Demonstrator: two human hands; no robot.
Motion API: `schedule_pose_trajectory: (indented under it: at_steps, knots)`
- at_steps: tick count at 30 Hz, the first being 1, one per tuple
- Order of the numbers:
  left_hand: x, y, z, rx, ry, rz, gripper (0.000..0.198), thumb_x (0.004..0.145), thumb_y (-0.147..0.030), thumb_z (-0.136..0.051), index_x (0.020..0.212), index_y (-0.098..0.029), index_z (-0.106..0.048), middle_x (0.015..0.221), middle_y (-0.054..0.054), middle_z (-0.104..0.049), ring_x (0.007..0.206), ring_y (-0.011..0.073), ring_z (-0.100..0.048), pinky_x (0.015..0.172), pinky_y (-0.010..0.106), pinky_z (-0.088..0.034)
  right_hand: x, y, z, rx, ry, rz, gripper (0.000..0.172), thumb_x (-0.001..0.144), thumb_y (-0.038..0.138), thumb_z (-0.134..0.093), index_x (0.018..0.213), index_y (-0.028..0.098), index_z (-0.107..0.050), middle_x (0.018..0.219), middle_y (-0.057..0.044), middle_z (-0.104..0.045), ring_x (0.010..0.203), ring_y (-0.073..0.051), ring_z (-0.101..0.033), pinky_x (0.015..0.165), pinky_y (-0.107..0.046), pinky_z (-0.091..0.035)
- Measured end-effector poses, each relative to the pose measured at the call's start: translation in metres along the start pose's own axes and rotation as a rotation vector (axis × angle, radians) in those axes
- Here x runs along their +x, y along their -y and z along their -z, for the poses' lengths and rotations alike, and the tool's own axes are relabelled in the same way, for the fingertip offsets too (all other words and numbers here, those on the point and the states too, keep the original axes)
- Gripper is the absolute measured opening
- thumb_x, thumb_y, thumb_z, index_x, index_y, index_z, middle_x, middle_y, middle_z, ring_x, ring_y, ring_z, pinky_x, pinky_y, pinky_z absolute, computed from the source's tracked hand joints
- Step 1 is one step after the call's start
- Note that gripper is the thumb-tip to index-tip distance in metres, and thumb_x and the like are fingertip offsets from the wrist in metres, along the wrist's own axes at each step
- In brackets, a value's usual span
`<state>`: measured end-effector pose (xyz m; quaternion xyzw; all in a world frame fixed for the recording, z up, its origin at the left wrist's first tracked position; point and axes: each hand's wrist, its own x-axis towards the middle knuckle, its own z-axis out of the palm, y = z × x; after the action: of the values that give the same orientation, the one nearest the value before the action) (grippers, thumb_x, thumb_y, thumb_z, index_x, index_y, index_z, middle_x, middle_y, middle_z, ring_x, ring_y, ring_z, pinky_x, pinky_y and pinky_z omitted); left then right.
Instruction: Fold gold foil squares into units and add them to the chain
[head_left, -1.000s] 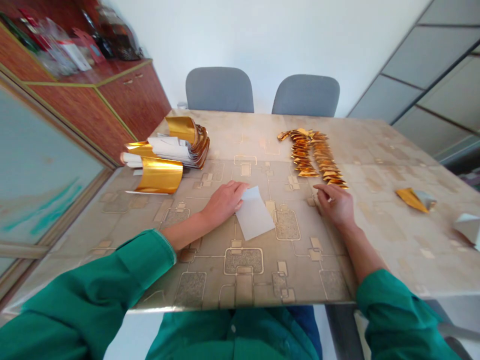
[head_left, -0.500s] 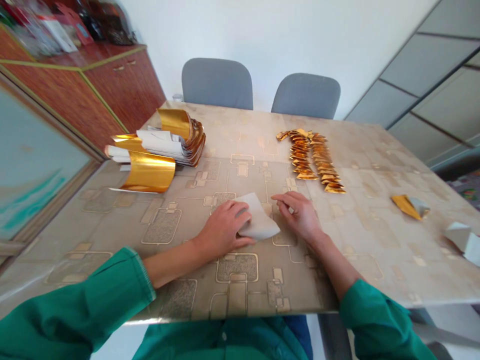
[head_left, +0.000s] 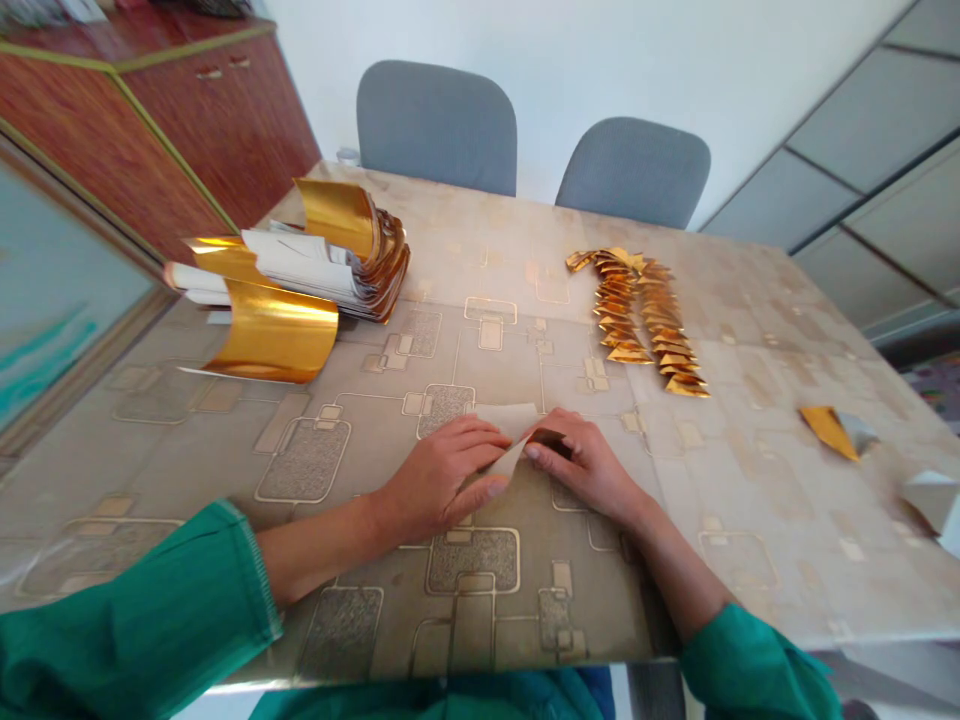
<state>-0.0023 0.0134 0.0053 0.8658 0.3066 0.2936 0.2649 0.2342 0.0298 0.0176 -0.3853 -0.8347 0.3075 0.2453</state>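
Note:
A sheet of foil paper (head_left: pixel 508 413), white side up, lies on the table in front of me. My left hand (head_left: pixel 450 470) rests on its left side, fingers bent over the paper and thumb along the near edge. From the right, my right hand (head_left: pixel 577 455) grips the right edge between thumb and fingers, and that edge is lifted and curled, showing a darker underside. Part of the sheet is hidden under both hands.
A stack of gold foil sheets (head_left: pixel 281 335) curls at the left. Two rows of folded gold pieces (head_left: pixel 664 320) stand at the back right. A gold scrap (head_left: pixel 827 430) and a white folded paper (head_left: pixel 932 500) lie far right. Two grey chairs (head_left: pixel 436 125) stand behind the patterned table (head_left: pixel 300 540).
My right hand has moved left onto the paper and taken its right edge, which is now raised. My left hand has stayed on the sheet. The view has tilted down slightly.

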Motion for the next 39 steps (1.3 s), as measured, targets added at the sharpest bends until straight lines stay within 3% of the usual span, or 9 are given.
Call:
schedule_pose_trajectory:
  at_steps: [5,7,10,14,16,19,24,29,39]
  knots:
    - [-0.003,0.002,-0.002,-0.054,-0.050,0.199,0.026,0.098,-0.043,-0.046,0.102,-0.019,-0.054,0.105,0.010,-0.068,0.095,0.0215,-0.065,0.082,0.037,-0.055,0.000,-0.007,-0.011,-0.122,-0.181,-0.145,0.021,0.089,0.036,-0.066,0.105,0.022,-0.067,0.083,-0.003,-0.070,0.074,-0.019,-0.061,0.071,-0.033,-0.044]
    - [-0.003,0.001,-0.004,-0.014,-0.134,0.212,0.022,0.095,-0.037,-0.052,0.109,-0.020,-0.050,0.117,0.012,-0.064,0.105,0.0225,-0.063,0.087,0.038,-0.055,0.000,-0.009,-0.013,-0.156,-0.214,-0.169,0.023,0.087,0.034,-0.069,0.107,0.023,-0.066,0.084,-0.003,-0.071,0.075,-0.020,-0.061,0.073,-0.035,-0.044]
    - [-0.003,-0.005,-0.007,0.170,-0.225,0.105,0.032,0.094,-0.025,-0.053,0.125,-0.019,-0.046,0.133,0.016,-0.055,0.126,0.0262,-0.052,0.106,0.046,-0.045,0.000,-0.009,-0.016,-0.193,-0.229,-0.164,0.028,0.087,0.032,-0.069,0.113,0.026,-0.064,0.093,-0.004,-0.072,0.081,-0.023,-0.063,0.078,-0.039,-0.043]
    - [-0.007,-0.016,-0.014,0.357,-0.034,-0.085,0.048,0.095,-0.030,-0.054,0.140,-0.015,-0.042,0.142,0.016,-0.052,0.138,0.0301,-0.042,0.119,0.052,-0.028,-0.001,-0.006,-0.017,-0.261,-0.225,-0.146,0.017,0.090,0.034,-0.066,0.105,0.025,-0.065,0.087,-0.003,-0.071,0.079,-0.022,-0.060,0.075,-0.037,-0.039]
    - [-0.010,-0.018,-0.020,0.392,0.061,-0.085,0.059,0.094,-0.039,-0.057,0.144,-0.013,-0.039,0.149,0.017,-0.046,0.142,0.0314,-0.038,0.120,0.051,-0.027,-0.001,-0.006,-0.017,-0.316,-0.218,-0.148,0.012,0.092,0.036,-0.065,0.092,0.024,-0.066,0.075,-0.002,-0.067,0.075,-0.022,-0.057,0.071,-0.035,-0.036]
    - [-0.013,-0.017,-0.026,0.421,0.131,-0.036,0.066,0.092,-0.045,-0.060,0.145,-0.012,-0.039,0.155,0.017,-0.038,0.144,0.0312,-0.037,0.119,0.048,-0.029,-0.002,-0.007,-0.015,-0.358,-0.216,-0.157,0.023,0.093,0.038,-0.063,0.076,0.023,-0.060,0.068,-0.001,-0.062,0.073,-0.022,-0.054,0.068,-0.034,-0.032]
    - [-0.012,-0.015,-0.025,0.433,0.123,-0.042,0.061,0.091,-0.042,-0.063,0.140,-0.011,-0.045,0.153,0.018,-0.042,0.144,0.0304,-0.036,0.119,0.046,-0.030,-0.001,-0.008,-0.010,-0.301,-0.192,-0.160,0.031,0.099,0.027,-0.049,0.069,0.023,-0.055,0.063,0.000,-0.058,0.067,-0.019,-0.052,0.068,-0.032,-0.032]
    - [-0.010,-0.017,-0.024,0.436,0.079,-0.094,0.055,0.092,-0.037,-0.062,0.138,-0.010,-0.048,0.149,0.016,-0.048,0.144,0.0292,-0.037,0.121,0.048,-0.024,-0.004,-0.004,-0.010,-0.234,-0.220,-0.204,0.004,0.091,0.021,-0.060,0.090,0.022,-0.064,0.062,0.004,-0.060,0.065,-0.017,-0.055,0.073,-0.032,-0.036]
    - [-0.014,-0.011,-0.029,0.487,0.137,-0.072,0.067,0.095,-0.048,-0.058,0.147,-0.010,-0.038,0.156,0.015,-0.038,0.147,0.0296,-0.031,0.122,0.047,-0.018,-0.007,-0.010,-0.011,-0.433,-0.261,-0.208,0.014,0.092,0.024,-0.058,0.078,0.022,-0.060,0.072,-0.001,-0.063,0.077,-0.020,-0.052,0.074,-0.033,-0.034]
